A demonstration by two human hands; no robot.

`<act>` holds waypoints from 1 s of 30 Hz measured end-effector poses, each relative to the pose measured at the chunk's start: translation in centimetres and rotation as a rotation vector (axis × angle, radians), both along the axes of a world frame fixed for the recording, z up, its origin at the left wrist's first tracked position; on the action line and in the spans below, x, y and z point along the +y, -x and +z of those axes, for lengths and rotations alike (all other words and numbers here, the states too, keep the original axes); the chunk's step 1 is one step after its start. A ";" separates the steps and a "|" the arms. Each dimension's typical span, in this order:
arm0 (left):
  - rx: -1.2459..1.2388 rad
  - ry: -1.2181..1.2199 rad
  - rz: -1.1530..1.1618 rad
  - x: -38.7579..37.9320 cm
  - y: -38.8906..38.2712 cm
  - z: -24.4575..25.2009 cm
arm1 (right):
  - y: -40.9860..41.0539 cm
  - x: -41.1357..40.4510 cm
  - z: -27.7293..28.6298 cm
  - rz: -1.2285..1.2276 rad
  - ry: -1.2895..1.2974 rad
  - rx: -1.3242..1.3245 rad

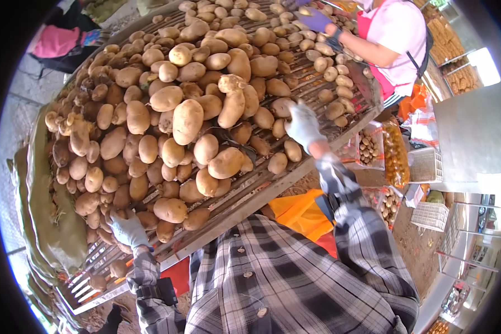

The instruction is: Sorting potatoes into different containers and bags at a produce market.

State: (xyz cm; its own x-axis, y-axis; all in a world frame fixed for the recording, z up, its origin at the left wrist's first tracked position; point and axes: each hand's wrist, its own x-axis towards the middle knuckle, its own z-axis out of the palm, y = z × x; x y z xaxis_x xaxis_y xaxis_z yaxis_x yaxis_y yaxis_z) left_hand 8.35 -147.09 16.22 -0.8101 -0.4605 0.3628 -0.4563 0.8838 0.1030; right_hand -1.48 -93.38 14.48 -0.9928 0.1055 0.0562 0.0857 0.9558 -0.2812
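A large heap of potatoes [188, 121] covers a slatted sorting table [250, 192] before me. Both my hands wear pale work gloves. At the heap's near left edge, my left hand [127, 229] reaches in among potatoes, its fingertips partly hidden by them. My right hand [304, 127], slightly blurred, is over the slats on the right, its fingers against a brownish potato [281, 107]. Whether either hand grips a potato does not show. Just below the right hand, two loose potatoes [292, 150] lie near the table's wooden rim.
A co-worker's purple-gloved hand [315, 20] is over potatoes at the far right. Green sacks [58, 208] sag at the table's left end. To the right stand bagged potatoes [368, 147] and white plastic crates [430, 216]. Orange cloth [298, 211] hangs below the near rim.
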 end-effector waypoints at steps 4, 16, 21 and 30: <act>0.047 -0.039 0.080 0.5 0.1 -0.8 | 4.2 0.5 -0.5 -0.084 0.214 -0.033; 0.024 -0.115 0.008 -0.6 -0.3 -0.7 | -2.8 1.7 4.2 -0.145 0.742 0.044; 0.023 -0.050 0.181 0.7 0.8 -1.4 | -14.1 8.4 7.4 0.235 0.371 -0.581; 0.028 -0.016 0.228 1.9 1.7 -1.1 | 7.4 1.1 5.3 0.230 -0.002 0.295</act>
State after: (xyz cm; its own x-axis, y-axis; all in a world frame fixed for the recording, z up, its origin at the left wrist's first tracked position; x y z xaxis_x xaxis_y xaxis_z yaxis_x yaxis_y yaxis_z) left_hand 6.69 -145.24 15.14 -0.6742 -0.6364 0.3748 -0.6409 0.7563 0.1315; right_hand -8.84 -92.23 19.81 -0.9319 -0.1183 0.3429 -0.2152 0.9413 -0.2599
